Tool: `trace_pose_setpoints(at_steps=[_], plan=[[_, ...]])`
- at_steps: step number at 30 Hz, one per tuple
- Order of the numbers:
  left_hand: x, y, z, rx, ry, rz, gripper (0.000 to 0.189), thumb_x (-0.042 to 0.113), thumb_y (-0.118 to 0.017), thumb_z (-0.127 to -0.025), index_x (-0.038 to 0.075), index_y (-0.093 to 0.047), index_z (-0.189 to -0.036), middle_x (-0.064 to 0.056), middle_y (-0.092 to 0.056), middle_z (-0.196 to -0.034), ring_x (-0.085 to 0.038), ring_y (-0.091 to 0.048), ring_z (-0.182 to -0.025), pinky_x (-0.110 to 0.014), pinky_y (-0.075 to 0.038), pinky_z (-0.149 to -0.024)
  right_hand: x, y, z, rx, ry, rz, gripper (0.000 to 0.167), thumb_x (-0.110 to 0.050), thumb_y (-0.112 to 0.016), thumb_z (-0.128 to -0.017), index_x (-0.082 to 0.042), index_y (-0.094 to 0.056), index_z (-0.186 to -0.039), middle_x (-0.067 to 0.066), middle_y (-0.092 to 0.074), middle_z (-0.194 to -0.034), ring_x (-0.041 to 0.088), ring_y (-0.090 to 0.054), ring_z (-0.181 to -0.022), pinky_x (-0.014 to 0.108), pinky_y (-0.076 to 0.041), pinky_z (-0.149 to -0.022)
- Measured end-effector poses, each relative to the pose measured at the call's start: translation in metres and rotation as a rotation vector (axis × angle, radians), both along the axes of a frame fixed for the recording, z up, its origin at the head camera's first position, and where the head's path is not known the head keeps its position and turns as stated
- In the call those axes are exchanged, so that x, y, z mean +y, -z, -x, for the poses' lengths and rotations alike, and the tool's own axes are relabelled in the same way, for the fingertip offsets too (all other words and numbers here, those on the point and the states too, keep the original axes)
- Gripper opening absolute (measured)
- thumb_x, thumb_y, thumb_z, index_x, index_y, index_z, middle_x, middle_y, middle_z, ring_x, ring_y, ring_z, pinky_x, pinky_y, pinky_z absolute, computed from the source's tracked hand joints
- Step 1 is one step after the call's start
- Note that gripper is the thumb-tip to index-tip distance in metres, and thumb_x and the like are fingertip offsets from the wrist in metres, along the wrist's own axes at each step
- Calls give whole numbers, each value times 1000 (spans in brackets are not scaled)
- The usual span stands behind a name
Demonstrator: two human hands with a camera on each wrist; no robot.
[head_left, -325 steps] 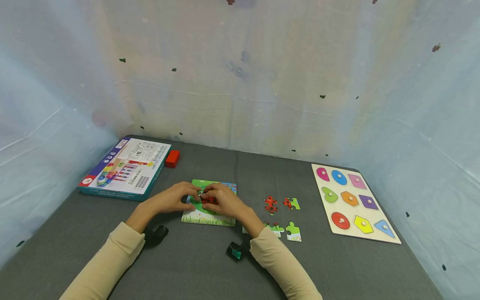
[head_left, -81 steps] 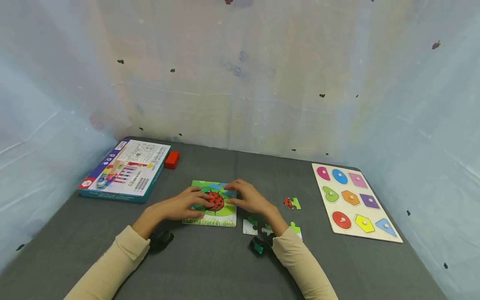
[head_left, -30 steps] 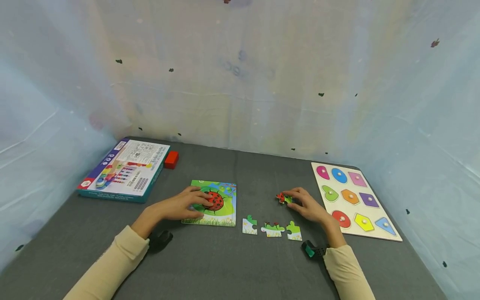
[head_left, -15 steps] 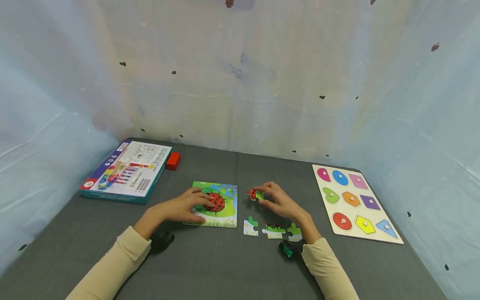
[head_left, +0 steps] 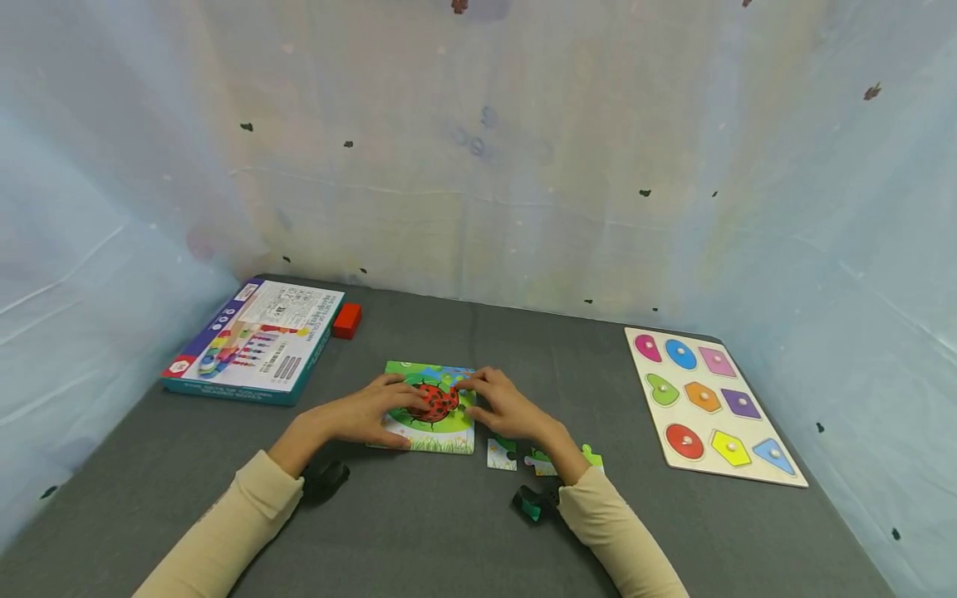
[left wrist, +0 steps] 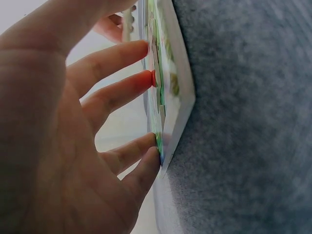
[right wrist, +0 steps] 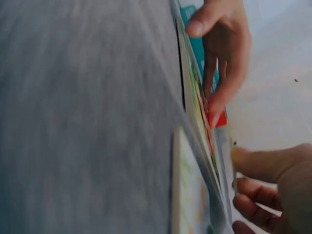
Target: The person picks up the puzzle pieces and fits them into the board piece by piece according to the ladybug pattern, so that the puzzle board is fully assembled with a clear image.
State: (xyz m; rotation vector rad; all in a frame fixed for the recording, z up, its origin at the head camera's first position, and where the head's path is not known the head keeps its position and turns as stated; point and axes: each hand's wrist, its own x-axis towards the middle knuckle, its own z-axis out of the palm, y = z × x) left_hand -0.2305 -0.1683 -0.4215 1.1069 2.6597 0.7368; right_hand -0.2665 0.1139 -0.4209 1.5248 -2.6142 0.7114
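A square ladybug jigsaw puzzle (head_left: pixel 437 444) lies on the table with my left hand (head_left: pixel 359 417) on its left part. The fingertips (left wrist: pixel 146 80) of that hand rest on the puzzle's face, fingers spread and only lightly bent. Over the puzzle's right side, my right hand (head_left: pixel 512 411) pinches a puzzle piece (left wrist: pixel 127 27) between thumb and fingers. In the right wrist view the piece appears edge-on, raised off the board, and its picture is mostly hidden by the hand.
Three loose puzzle pieces lie right of the board: a corner piece (head_left: pixel 501 455), a middle one (head_left: pixel 544 467) and one (head_left: pixel 593 457) partly behind the right wrist. A shape board (head_left: pixel 710 423) lies right. A toy box (head_left: pixel 284 349) and red block (head_left: pixel 347 321) sit back left.
My right hand picked up the red-and-green piece from the table on the right and carried it left to the puzzle. The left hand has stayed on the board.
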Motion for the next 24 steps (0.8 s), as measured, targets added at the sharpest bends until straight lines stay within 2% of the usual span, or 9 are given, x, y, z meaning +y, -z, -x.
trace_pose_setpoints(at_steps=[6,15,24], plan=[[1,1,0,24,16,-15,63,44,-67,-83,18,-48,-137,-4,-48,-136,-41,-24,-132,-59,-25,-102,-8,4,-3,0,31,-55,37,-17,-60,-91,-4,-55,-126,13,-49,-116,25,-44,-101,40,-35,-83],[2,7,2,44,12,37,61,47,-61,-87,21,-45,-140,-5,-46,-137,-40,-24,-131,-59,-27,-101,-13,5,-5,-33,89,-81,38,-22,-62,-91,-9,-57,-126,10,-48,-116,22,-43,-100,35,-32,-79],[4,5,1,91,22,57,59,43,-63,-86,22,-47,-139,-4,-46,-136,-39,-27,-129,-60,-29,-98,-14,6,-3,31,59,-57,38,-20,-65,-88,-7,-59,-123,9,-50,-112,21,-44,-96,33,-33,-77]])
